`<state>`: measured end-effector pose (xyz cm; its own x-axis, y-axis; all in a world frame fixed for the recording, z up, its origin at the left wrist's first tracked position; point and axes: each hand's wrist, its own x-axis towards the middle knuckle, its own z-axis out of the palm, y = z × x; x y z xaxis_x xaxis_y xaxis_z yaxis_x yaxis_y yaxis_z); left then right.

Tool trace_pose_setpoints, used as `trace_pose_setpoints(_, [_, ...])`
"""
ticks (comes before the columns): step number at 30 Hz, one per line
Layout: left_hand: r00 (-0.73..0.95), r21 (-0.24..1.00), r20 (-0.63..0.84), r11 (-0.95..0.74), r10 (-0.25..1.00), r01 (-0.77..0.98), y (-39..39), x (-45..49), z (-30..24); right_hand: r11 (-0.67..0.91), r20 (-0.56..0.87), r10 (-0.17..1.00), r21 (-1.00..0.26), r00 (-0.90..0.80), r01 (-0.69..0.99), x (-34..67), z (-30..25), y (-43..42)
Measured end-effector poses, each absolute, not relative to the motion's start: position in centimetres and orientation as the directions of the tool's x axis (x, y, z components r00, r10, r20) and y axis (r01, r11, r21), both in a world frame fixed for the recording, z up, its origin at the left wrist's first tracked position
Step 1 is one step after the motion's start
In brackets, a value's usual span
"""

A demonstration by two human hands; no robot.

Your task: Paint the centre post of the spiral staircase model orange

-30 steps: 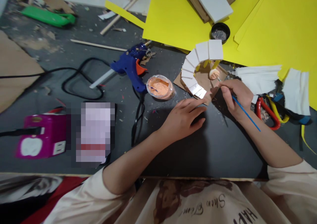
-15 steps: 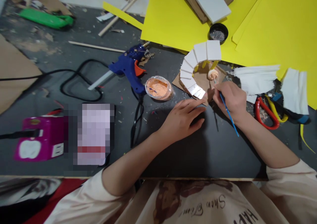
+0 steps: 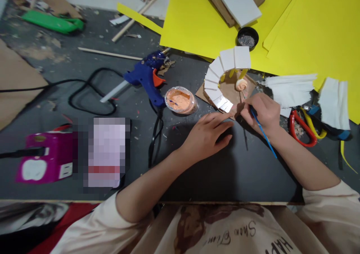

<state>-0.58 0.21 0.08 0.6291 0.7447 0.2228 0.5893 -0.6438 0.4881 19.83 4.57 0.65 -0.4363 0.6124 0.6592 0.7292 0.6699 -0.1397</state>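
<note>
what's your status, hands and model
Right hand holding blue brush, tip near peach swirl. Left hand at edge of cardboard base. Red handle close by on the right.

On the left, a blue glue gun [image 3: 149, 78] with a white stick [image 3: 116, 91]. Nearer, a purple box [image 3: 53, 149] beside a blurred phone [image 3: 108, 145]. Farther back, a green tool [image 3: 52, 21]. On the right, a red handle [image 3: 311, 138] near big yellow paper [image 3: 315, 29].

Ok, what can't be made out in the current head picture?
In the head view:
Phone: screen lost to pixelation.
Brush: the right hand hides part of its handle; its tip is too small to tell if it touches the swirl.
Yellow sheets: cut off by the top and right edges.
</note>
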Motion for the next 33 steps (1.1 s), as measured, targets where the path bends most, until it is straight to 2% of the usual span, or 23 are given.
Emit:
trace_pose_setpoints(9, [0.634, 0.500, 0.198, -0.634, 0.747, 0.590, 0.2, -0.5, 0.3, 0.652, 0.653, 0.656, -0.239, -0.378, 0.719, 20.2, 0.1, 4.7])
trace_pose_setpoints(15, [0.631, 0.505, 0.199, -0.630, 0.750, 0.590, 0.3, -0.5, 0.4, 0.676, 0.619, 0.695, -0.386, -0.367, 0.628, 20.4, 0.2, 4.8])
trace_pose_setpoints(22, [0.631, 0.501, 0.195, -0.630, 0.751, 0.594, 0.2, -0.5, 0.4, 0.581, 0.635, 0.754, -0.523, -0.170, 0.623, 21.0, 1.2, 4.4])
trace_pose_setpoints(25, [0.630, 0.498, 0.204, -0.634, 0.749, 0.591, 0.2, -0.6, 0.3, 0.524, 0.610, 0.784, -0.546, -0.119, 0.654, 21.3, 1.1, 4.4])
trace_pose_setpoints(33, [0.633, 0.503, 0.207, -0.636, 0.746, 0.585, 0.3, -0.6, 0.2, 0.499, 0.577, 0.804, -0.523, -0.144, 0.691, 21.3, 0.1, 4.8])
